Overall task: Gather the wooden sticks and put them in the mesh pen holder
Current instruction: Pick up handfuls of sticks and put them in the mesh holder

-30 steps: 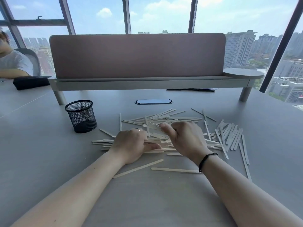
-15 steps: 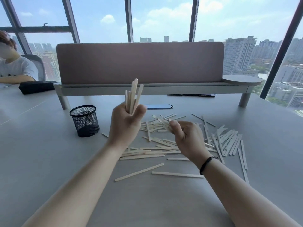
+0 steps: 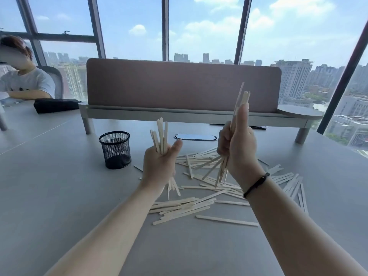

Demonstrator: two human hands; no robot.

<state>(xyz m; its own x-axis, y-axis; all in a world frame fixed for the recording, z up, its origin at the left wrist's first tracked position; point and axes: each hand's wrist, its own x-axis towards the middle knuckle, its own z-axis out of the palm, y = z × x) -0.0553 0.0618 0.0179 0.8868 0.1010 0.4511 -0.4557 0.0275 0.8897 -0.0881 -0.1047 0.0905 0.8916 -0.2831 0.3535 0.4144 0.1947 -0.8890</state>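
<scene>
Pale flat wooden sticks lie scattered over the grey table in front of me. My left hand is raised above them and grips an upright bundle of sticks. My right hand, with a black wrist band, is lifted higher and holds a second upright bundle whose lower ends fan out below the fist. The black mesh pen holder stands upright to the left of my left hand, a short gap away; no sticks show above its rim.
A brown desk divider on a grey shelf runs across the far side. A cable port sits in the table behind the sticks. Another person sits at far left beside a black pouch.
My right hand has lifted off the pile with a bundle of sticks and now holds it upright. My left hand stays raised with its bundle.
</scene>
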